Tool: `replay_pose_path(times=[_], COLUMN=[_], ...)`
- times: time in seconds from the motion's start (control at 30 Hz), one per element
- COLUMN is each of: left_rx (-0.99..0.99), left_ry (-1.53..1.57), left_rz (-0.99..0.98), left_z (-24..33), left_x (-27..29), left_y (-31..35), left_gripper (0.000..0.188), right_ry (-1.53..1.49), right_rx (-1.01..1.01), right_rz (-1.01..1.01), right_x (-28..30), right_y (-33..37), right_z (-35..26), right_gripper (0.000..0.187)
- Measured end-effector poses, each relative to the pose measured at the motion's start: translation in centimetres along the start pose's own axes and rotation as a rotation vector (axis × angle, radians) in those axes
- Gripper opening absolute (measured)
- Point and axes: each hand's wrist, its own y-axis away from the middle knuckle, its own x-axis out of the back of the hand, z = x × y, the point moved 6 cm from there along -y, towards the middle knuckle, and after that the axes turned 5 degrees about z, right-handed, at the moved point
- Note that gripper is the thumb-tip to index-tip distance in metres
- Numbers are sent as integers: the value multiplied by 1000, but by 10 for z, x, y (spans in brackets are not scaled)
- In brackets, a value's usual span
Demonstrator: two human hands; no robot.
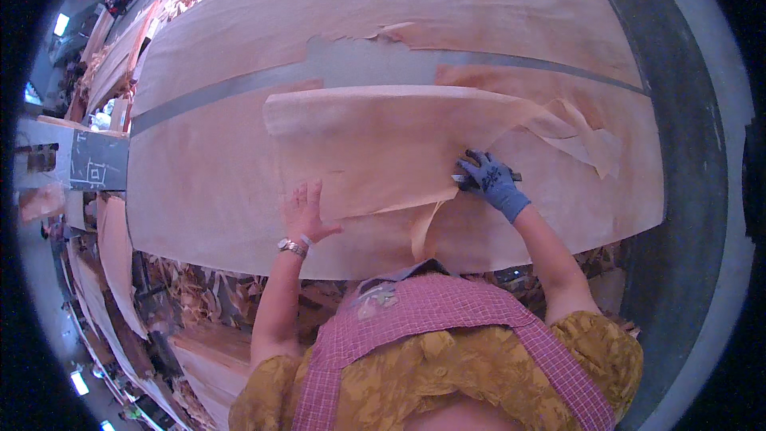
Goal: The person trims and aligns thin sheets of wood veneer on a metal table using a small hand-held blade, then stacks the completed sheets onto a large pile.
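A loose piece of thin wood veneer [375,144] lies on top of larger veneer sheets [199,175] spread over the worktop. My bare left hand [305,211], with a metal watch at the wrist, is spread flat at the loose piece's lower left edge. In a blue glove, my right hand [491,179] is closed around a knife [517,177] near the same piece's right side. Its light blade tip shows left of the fingers; the glove hides most of the handle. A narrow curled veneer strip [425,227] hangs from the lower edge, between my hands.
A torn, crumpled veneer flap [586,140] lies to the right. Beyond the loose piece, a grey gap [359,64] shows between sheets. Veneer scraps [191,291] pile below the near edge. Long boards and a grey machine part [97,161] stand at the left.
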Motion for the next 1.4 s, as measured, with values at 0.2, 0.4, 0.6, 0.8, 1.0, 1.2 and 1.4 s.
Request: replay_pose_path(times=[0.2,0.4,0.6,0.8,1.0,1.2,1.4], left_rx=[-58,-139,-199,-291,-284,130,280], left_ry=[-43,38,62,-72,20,428,164], left_rz=[56,279,413,97,-455,-114,279], left_z=[-6,-13,-40,-56,-66,-78,-118], left_x=[-24,-18,-11,11,-6,12,25], left_y=[0,-2,2,39,60,0,-78], left_gripper=[129,108,27,9,23,57,98], right_ry=[-3,-206,-258,-385,29,-262,-88], right_rx=[43,-12,-1,-76,22,-85,-231], right_rz=[-106,-50,-259,-233,-41,-350,-172], right_x=[9,31,48,58,20,4,14], right_y=[-9,-2,0,-24,-42,-1,-29], right_z=[-15,-27,-59,-57,-40,-43,-15], right_gripper=[24,18,21,31,39,39,44])
